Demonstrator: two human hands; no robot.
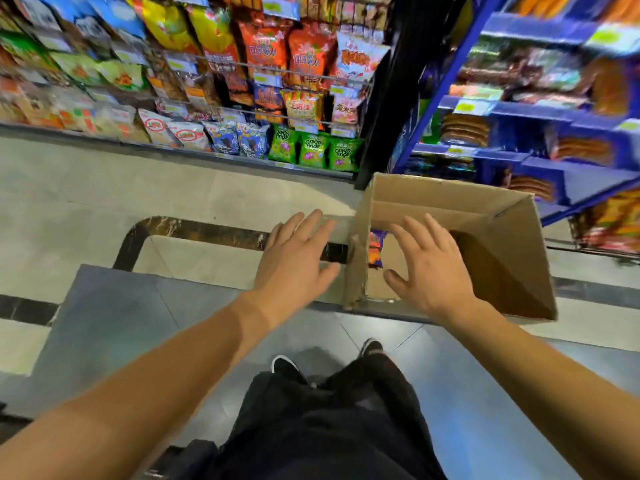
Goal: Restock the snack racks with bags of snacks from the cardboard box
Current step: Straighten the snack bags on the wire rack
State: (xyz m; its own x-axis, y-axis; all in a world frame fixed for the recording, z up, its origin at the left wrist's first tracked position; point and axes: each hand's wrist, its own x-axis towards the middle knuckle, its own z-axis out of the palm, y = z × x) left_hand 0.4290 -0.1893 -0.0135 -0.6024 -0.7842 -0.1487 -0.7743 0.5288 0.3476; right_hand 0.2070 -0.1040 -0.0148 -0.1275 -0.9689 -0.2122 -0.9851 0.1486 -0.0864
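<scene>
Box: cardboard box (485, 237) stands open on the floor (86, 209), at the foot of the black post (391, 81) between the snack rack (207, 81) and the blue shelves (554, 109).
Snack bag: one orange and purple bag (376, 248) shows inside the box, upright against its left wall; what else the box holds is hidden by the right hand.
Left hand: left hand (298, 261) hovers just outside the box's left wall, fingers straight and spread, holding nothing.
Right hand: right hand (433, 268) hovers over the box opening just right of the bag, fingers spread and empty.
Stage: judged as a reach into the box for the bag; nothing is gripped yet.
Risk: the bag is thin and stands on edge, so a loose pinch could let it slip flat to the box bottom.
Risk: the box's near left corner looks torn (356, 296), so a push from the left hand could fold that wall in or shove the light box along the floor.
Room: box opening is wide around the bag; floor left of the box is bare, while post and shelves crowd its far side.
Rack: rows left of the post look full, with green bags (313, 150) nearest the box.
</scene>
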